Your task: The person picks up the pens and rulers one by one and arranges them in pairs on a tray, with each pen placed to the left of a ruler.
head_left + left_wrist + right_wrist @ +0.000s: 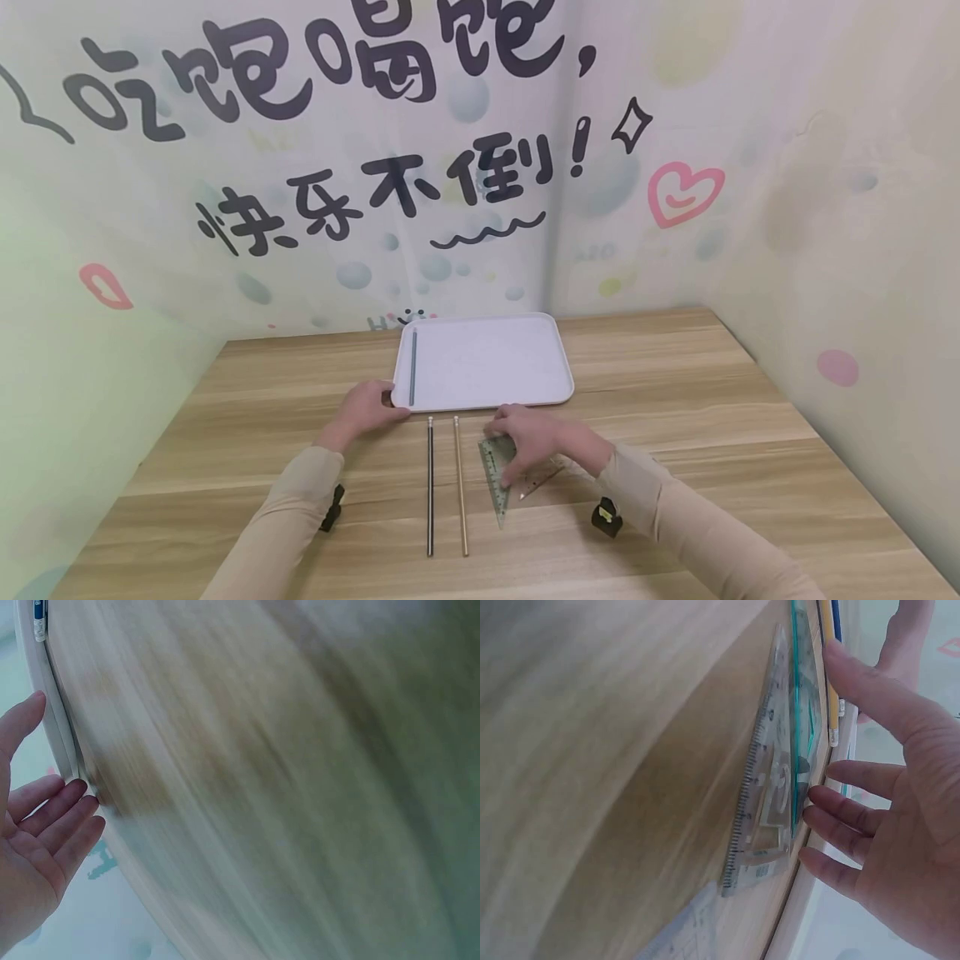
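Note:
My left hand (366, 408) rests at the front left corner of a white tray (487, 358), fingers fairly straight in the left wrist view. A dark pencil (413, 367) lies inside the tray along its left side. Over a green see-through set square (493, 471) reaches my right hand (536, 437), its thumb and fingers spread apart. The right wrist view has those fingertips right by the set square's edge. Beside it lies a clear set square (757, 795), partly hidden under the right hand in the head view.
Two pencils, one dark (431, 492) and one yellow (461, 492), lie side by side in front of the tray. Another clear ruler piece (686, 930) shows low in the right wrist view. Black clips (607, 518) stand near both forearms. A printed wall sheet borders the table.

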Demonstrator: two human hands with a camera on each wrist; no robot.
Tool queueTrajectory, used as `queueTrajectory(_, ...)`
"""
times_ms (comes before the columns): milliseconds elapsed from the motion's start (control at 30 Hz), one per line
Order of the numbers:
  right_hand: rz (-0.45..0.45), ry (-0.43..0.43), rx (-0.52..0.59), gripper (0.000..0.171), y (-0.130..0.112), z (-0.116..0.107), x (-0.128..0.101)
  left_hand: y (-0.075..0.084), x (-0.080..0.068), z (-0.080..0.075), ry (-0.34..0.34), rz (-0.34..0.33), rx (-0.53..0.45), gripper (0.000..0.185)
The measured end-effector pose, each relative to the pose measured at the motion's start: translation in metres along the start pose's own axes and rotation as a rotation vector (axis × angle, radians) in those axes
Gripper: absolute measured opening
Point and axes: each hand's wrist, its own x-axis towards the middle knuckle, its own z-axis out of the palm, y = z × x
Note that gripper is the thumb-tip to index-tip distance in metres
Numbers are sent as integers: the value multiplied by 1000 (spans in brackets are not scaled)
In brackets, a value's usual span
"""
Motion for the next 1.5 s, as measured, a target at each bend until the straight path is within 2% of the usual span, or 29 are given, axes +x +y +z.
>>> queueTrajectory(433, 49, 5, -40, 73, -5, 3, -1, -2, 0, 1, -3, -3, 10, 29)
queueTrajectory(833, 28, 43, -31, 68, -4, 6, 0, -4, 1, 3, 4, 4, 6, 30)
queueTrajectory(967, 21, 51, 5, 66, -4, 5, 1, -4, 1, 3, 6, 7, 7, 30)
queueTrajectory(1233, -46, 52, 173, 51, 7, 4, 7, -4, 1, 2, 4, 11, 4, 30)
queueTrajectory(1500, -30, 14, 300, 33, 17, -5, 11, -4, 1, 2, -3, 7, 2, 28)
